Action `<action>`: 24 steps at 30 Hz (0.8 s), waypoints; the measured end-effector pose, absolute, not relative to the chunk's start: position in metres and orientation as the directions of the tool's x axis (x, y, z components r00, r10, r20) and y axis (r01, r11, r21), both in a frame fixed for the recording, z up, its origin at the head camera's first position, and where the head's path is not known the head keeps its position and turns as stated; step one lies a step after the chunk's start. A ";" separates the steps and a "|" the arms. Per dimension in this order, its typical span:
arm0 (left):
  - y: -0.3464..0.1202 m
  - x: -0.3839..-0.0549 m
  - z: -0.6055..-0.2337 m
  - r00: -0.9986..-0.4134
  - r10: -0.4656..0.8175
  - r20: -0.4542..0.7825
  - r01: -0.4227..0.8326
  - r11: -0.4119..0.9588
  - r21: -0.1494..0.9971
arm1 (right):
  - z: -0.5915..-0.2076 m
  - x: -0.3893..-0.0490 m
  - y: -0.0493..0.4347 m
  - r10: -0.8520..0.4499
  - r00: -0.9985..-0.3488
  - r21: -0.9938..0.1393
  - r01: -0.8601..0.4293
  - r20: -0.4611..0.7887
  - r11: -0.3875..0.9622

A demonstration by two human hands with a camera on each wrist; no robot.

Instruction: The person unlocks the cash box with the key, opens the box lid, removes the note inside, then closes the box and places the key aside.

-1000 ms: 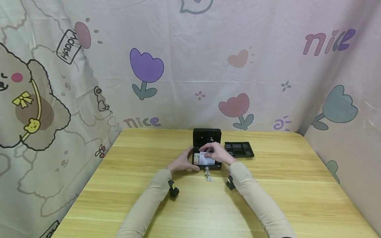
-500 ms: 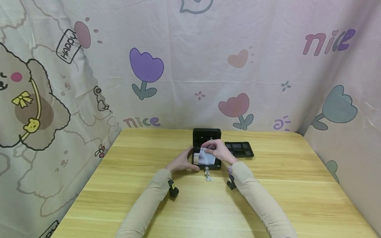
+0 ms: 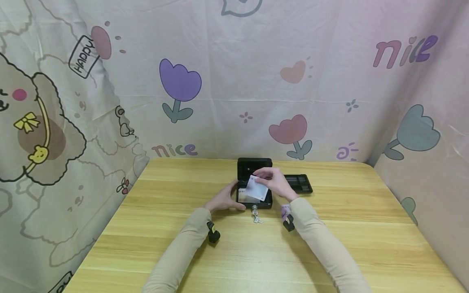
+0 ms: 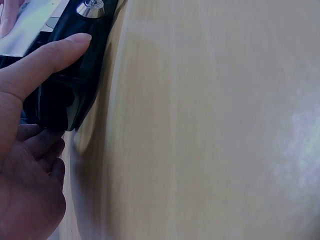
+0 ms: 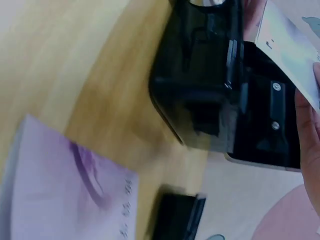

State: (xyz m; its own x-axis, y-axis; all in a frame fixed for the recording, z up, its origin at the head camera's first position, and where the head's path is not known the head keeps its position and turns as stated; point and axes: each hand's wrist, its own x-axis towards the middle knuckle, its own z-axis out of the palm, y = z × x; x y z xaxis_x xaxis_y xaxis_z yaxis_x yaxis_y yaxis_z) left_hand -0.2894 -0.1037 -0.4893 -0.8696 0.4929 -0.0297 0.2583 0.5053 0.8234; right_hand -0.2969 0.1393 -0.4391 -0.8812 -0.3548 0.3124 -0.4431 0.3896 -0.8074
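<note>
While the right hand [image 3: 274,182] pinches a pale sheet [image 3: 257,190], the left hand [image 3: 222,199] grips a glossy black box [image 5: 187,90]

Thin, smooth and roughly rectangular, the pale sheet is bluish white, with small marks near its edges. It tilts over the open box, caught along its upper part between the right thumb and fingers. Below it, a flat tan-and-white paper [image 3: 243,196] lies inside the box, partly covered from view.

The box is a hard, shiny oblong with rounded corners, standing near the middle of the worktop's far edge. Its black lid [image 3: 244,167] stands raised at the rear; two round screw heads show inside it. The left hand holds the box's left end, thumb laid along the front edge, the other fingers bent by the side wall. At the front, silvery metal keys [image 3: 256,216] hang from a lock and trail toward the worktop's near edge.

Right of the box, toward the worktop's far right corner, lies a shallow black tray [image 3: 303,184] with straight dividers. Nearer, a purple printed paper [image 5: 75,195] is partly hidden by the right wrist. The worktop [image 3: 238,256] is yellowish wood grain; behind its far edge hangs a creased pale cloth [image 3: 227,81] printed with rounded tulips.
</note>
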 end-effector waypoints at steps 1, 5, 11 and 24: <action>-0.104 -0.290 -0.489 -0.870 0.492 -0.030 0.258 0.507 0.822 | -0.438 -0.296 0.141 -0.350 -0.885 -0.807 -0.438 0.307 0.397; -0.103 -0.289 -0.490 -0.873 0.486 -0.035 0.253 0.514 0.820 | -0.432 -0.293 0.149 -0.345 -0.891 -0.792 -0.431 0.297 0.432; -0.103 -0.289 -0.489 -0.876 0.481 -0.041 0.248 0.520 0.817 | -0.426 -0.288 0.163 -0.361 -0.893 -0.784 -0.420 0.268 0.458; -0.104 -0.289 -0.491 -0.880 0.472 -0.051 0.257 0.563 0.785 | -0.426 -0.276 0.207 -0.452 -0.867 -0.733 -0.444 0.208 0.515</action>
